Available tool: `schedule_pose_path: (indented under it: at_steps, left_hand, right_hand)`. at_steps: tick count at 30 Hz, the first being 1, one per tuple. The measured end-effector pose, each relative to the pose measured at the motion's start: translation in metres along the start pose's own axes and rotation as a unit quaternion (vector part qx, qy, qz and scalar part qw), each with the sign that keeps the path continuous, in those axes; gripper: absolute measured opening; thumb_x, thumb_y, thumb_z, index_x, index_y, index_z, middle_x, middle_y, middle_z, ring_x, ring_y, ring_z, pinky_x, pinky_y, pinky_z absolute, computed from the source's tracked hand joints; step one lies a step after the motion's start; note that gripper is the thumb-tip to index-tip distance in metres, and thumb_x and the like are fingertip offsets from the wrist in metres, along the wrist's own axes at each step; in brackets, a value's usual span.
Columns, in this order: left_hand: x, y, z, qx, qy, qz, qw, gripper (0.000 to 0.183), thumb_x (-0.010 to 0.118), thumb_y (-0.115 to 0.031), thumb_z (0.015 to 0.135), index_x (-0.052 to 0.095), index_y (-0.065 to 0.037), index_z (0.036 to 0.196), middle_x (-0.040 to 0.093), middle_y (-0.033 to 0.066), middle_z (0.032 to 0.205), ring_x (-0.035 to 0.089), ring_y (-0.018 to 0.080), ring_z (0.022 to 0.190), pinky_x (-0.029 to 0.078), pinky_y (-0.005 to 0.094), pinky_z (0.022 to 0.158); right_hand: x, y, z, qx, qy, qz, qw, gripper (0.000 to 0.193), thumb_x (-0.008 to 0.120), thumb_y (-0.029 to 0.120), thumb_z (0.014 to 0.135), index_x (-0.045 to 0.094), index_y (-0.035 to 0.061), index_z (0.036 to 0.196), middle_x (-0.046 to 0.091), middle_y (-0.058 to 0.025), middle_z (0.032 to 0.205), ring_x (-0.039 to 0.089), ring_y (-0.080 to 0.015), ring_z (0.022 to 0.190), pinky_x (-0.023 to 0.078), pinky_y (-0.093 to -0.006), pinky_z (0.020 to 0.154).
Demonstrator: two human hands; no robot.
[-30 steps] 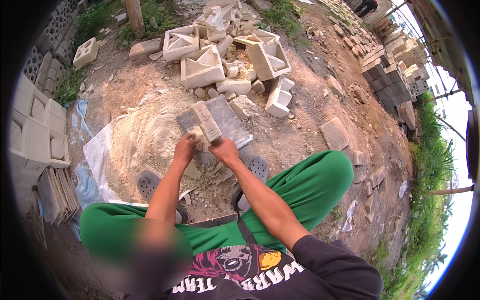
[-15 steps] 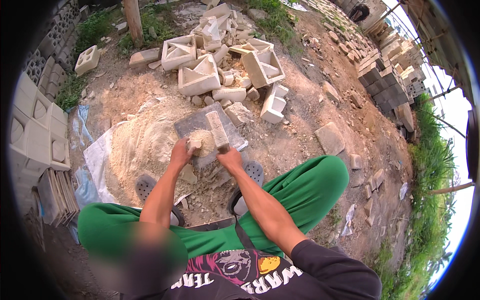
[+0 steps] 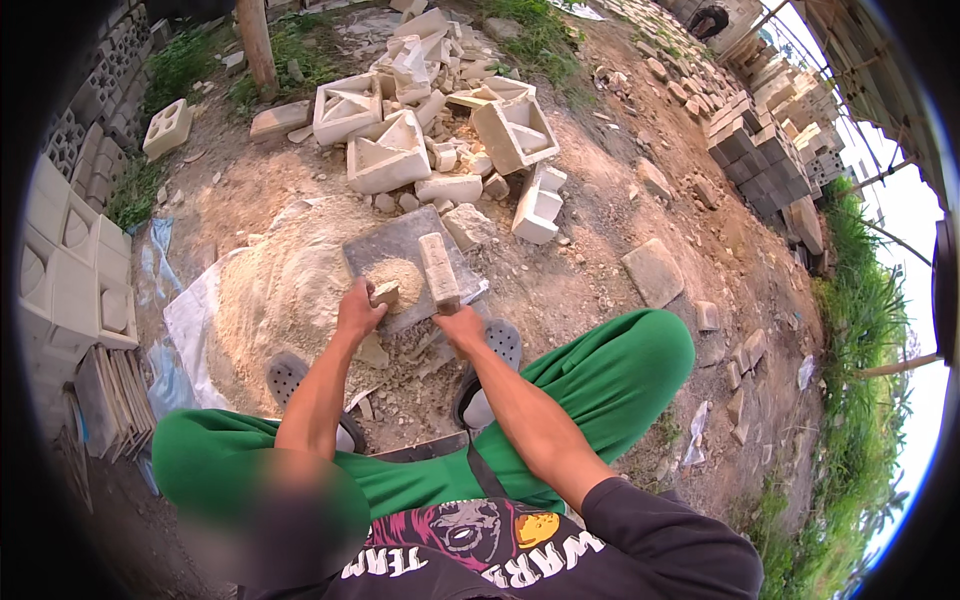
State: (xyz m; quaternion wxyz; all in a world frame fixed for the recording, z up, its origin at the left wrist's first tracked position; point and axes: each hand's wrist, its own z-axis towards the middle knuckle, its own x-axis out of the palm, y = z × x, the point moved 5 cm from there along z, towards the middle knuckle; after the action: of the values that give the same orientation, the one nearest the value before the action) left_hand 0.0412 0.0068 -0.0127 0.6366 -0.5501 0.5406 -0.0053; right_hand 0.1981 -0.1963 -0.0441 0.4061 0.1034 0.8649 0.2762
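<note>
My left hand [image 3: 358,309] is closed around a small pale chunk of broken block [image 3: 385,293], held at the near edge of a heap of crumbs. These crumbs [image 3: 398,270] lie on a dark flat slab [image 3: 372,240] on the ground between my feet. My right hand [image 3: 462,328] is closed at the near end of a dusty oblong block-shaped tool [image 3: 438,268]. The tool points away from me over the slab's right part, beside the crumbs; any handle is hidden by my fingers. Left of the slab, a mound of pale powder [image 3: 270,275] lies on a white sheet [image 3: 200,320].
Beyond the slab is a pile of broken pale hollow blocks [image 3: 388,155]. Moulded blocks [image 3: 75,255] and thin boards [image 3: 110,395] stand at the left. A wooden post [image 3: 257,45] rises behind. Grey blocks [image 3: 755,155] are stacked at the far right, near grass [image 3: 865,270].
The pale chunk in my left hand has turned, showing a different side. The oblong tool has shifted slightly nearer me over the slab. The whole view has moved a little.
</note>
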Motion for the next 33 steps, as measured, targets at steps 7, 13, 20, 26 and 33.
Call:
schedule_pose_path:
  at_steps: [7,13,20,26,33]
  left_hand:
    - [-0.005,-0.024,0.003,0.136,-0.107,0.059,0.983,0.032,0.075,-0.014,0.075,0.063,-0.004,0.103,0.062,0.0152,0.103,0.061,0.0367,0.1,0.052,0.0457,0.085]
    - [-0.003,-0.029,0.001,0.197,-0.118,0.169,0.958,0.028,0.072,-0.012,0.078,0.063,-0.007,0.103,0.061,0.0137,0.106,0.06,0.0358,0.103,0.052,0.0463,0.087]
    - [-0.004,-0.021,-0.024,0.197,-0.074,0.16,0.965,0.033,0.074,-0.016,0.081,0.062,-0.009,0.11,0.063,0.0134,0.119,0.061,0.0351,0.11,0.054,0.0465,0.088]
    - [0.005,-0.022,-0.011,0.146,-0.035,0.14,0.979,0.044,0.073,-0.015,0.083,0.058,-0.01,0.124,0.063,0.0154,0.122,0.06,0.0345,0.113,0.054,0.0452,0.091]
    - [0.009,-0.021,-0.006,0.137,-0.059,0.181,0.972,0.048,0.069,-0.017,0.086,0.056,-0.007,0.131,0.064,0.0165,0.118,0.058,0.0353,0.113,0.052,0.0444,0.094]
  right_hand:
    - [0.006,-0.002,0.001,-0.013,-0.021,0.016,1.0,0.046,0.077,0.042,0.072,0.075,0.003,0.097,0.074,-0.0149,0.079,0.073,-0.0274,0.069,0.057,-0.0396,0.068]
    - [0.007,-0.005,0.006,-0.017,-0.027,0.024,0.999,0.046,0.078,0.041,0.073,0.075,0.0033,0.098,0.074,-0.015,0.079,0.073,-0.0266,0.068,0.057,-0.0393,0.068]
    - [0.003,0.007,-0.008,0.005,0.018,0.038,0.999,0.048,0.078,0.041,0.073,0.075,0.0022,0.101,0.075,-0.0169,0.085,0.073,-0.0279,0.074,0.057,-0.0396,0.073]
    - [-0.005,0.006,-0.007,-0.035,-0.023,0.035,0.999,0.048,0.079,0.039,0.073,0.074,0.0012,0.101,0.074,-0.0166,0.083,0.073,-0.026,0.071,0.057,-0.0383,0.069]
    - [0.001,0.006,-0.007,-0.008,0.021,0.066,0.998,0.047,0.079,0.038,0.072,0.074,0.0014,0.101,0.074,-0.0144,0.079,0.072,-0.0242,0.065,0.057,-0.0383,0.065]
